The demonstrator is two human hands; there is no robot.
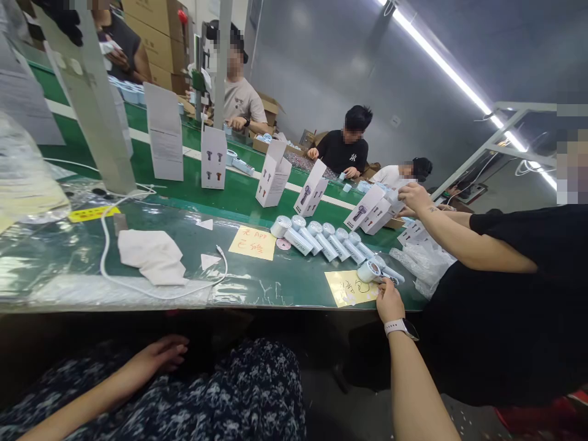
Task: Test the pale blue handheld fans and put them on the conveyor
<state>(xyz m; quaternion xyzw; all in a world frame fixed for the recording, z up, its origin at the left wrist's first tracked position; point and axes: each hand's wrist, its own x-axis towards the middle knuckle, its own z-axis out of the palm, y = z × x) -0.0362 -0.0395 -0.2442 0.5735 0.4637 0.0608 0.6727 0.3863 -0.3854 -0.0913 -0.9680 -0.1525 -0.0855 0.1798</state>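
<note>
My left hand (168, 353) rests on my lap over a dark patterned garment, below the table edge, its fingers loosely stretched and holding nothing. On the right, my right hand (389, 299), with a pale-strapped watch on the wrist, has its fingers closed at a light blue handheld device (369, 271) with a round head and a handle. That device lies at the table's front, partly over a yellow note (345, 289) with handwriting. Just behind it, several similar light blue devices (325, 244) lie in a slanted row.
Another yellow note (252, 242), a white cloth (150, 254) and a white cable (105, 245) lie on the green table. White printed boxes (274, 174) stand along the conveyor belt (179, 196). A person in black (514, 269) reaches in from the right, near clear plastic bags (427, 263). Co-workers sit opposite.
</note>
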